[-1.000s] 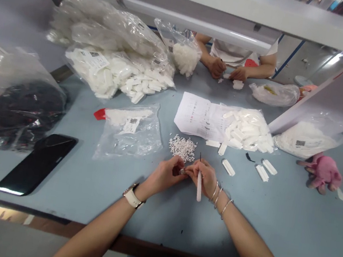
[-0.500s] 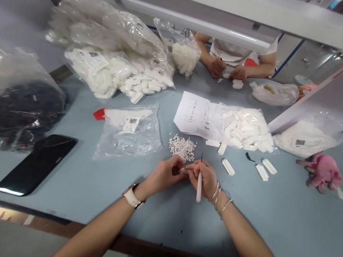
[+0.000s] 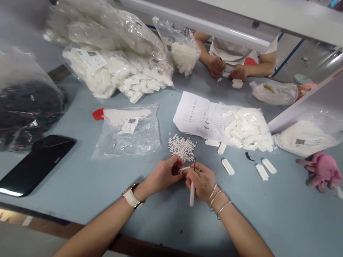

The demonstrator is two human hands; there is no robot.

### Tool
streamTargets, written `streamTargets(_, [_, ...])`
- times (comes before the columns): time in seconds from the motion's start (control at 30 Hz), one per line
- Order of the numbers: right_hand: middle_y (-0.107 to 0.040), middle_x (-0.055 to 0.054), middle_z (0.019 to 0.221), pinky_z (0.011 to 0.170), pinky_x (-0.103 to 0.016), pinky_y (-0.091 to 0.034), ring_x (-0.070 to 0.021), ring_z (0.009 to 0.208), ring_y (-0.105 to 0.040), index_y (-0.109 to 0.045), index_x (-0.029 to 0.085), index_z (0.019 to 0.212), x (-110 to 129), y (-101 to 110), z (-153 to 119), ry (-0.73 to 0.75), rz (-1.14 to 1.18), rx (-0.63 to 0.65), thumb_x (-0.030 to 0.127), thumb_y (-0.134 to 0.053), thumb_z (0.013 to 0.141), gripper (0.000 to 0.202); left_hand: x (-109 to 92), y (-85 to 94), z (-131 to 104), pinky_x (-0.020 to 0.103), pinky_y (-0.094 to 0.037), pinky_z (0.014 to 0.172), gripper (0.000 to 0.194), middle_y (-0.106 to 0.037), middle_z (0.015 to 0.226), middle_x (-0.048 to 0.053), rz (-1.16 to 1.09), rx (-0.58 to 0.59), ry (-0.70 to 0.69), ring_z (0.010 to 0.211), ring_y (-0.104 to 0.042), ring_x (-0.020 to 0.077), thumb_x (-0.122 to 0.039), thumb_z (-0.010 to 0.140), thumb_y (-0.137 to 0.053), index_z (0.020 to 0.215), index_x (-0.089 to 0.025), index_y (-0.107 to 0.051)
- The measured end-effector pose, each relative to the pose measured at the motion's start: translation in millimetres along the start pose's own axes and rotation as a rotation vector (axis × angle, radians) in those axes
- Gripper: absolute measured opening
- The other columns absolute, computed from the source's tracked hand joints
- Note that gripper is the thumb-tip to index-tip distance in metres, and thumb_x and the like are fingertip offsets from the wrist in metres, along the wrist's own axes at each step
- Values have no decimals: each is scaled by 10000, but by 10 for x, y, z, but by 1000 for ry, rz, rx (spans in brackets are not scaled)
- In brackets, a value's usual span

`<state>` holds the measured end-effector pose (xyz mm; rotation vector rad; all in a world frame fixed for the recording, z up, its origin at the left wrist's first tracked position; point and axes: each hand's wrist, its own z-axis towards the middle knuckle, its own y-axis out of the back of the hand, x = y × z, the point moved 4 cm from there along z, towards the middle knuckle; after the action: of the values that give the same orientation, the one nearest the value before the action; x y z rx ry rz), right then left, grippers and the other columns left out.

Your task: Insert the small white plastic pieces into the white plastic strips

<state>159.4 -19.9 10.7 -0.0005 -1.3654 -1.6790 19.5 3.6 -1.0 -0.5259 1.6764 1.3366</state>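
My left hand (image 3: 164, 175) is closed with its fingertips around a small white plastic part (image 3: 183, 170), mostly hidden by the fingers. My right hand (image 3: 203, 182) meets it at that part and grips a thin tool with a white handle (image 3: 192, 196) and a narrow dark shaft; its exact kind is not clear. The shaft points up and away past the knuckles. Just beyond both hands lies a pile of tiny white pieces (image 3: 181, 147). To the right, a white oblong plastic piece (image 3: 228, 167) rests on the blue-grey table (image 3: 109, 192).
Bags of white parts (image 3: 118, 74) crowd the back left, with a black glossy object (image 3: 35, 165) nearer. A printed sheet (image 3: 193, 114) adjoins an open bag of white pieces (image 3: 249, 130). A pink plush toy (image 3: 323, 170) lies right. Opposite, another person's hands (image 3: 217, 67) work.
My right hand has turned slightly, and the tool's handle has swung to the left. More of the white part shows between my hands. My left hand stays nearly still.
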Motion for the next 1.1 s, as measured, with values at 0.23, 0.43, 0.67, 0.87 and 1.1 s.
streamTargets(0.23, [-674, 2, 670, 736, -338, -498, -169, 674, -606, -422, 251, 636, -75, 77, -54, -134, 207, -305, 123, -514, 743, 190, 23, -5, -9, 217, -409, 504, 211, -532, 615, -51, -43, 2, 4, 530, -498, 99, -336, 737, -619, 783, -192, -471])
streamTargets(0.43, [-695, -33, 705, 643, -317, -489, -184, 682, -651, -337, 249, 637, -378, 251, -84, -427, 172, -466, 183, -523, 744, 225, 74, -15, -10, 219, -420, 527, 241, -553, 642, -54, -50, 8, 15, 553, -512, 99, -307, 716, -659, 797, -194, -462])
streamTargets(0.67, [-685, -6, 654, 577, -290, -453, -172, 609, -612, -322, 244, 622, -483, 232, -68, -374, 104, -236, 192, -567, 721, 269, 72, -13, -6, 234, -423, 539, 243, -555, 650, -49, -50, 7, 37, 563, -513, 108, -313, 715, -657, 797, -198, -459])
streamTargets(0.87, [-635, 16, 593, 519, -258, -388, -140, 529, -547, -372, 237, 616, -472, 206, -96, -334, -78, -109, 226, -613, 741, 271, 73, -3, -8, 227, -422, 527, 234, -552, 636, -56, -35, -7, 23, 554, -517, 105, -314, 716, -658, 793, -201, -469])
streamTargets(1.1, [-638, 13, 613, 550, -258, -402, -142, 553, -561, -346, 236, 626, -478, 160, -85, -410, 18, -92, 141, -561, 704, 247, 86, -16, -6, 229, -426, 524, 240, -556, 625, -51, -38, 10, 32, 548, -522, 110, -329, 717, -657, 809, -202, -475])
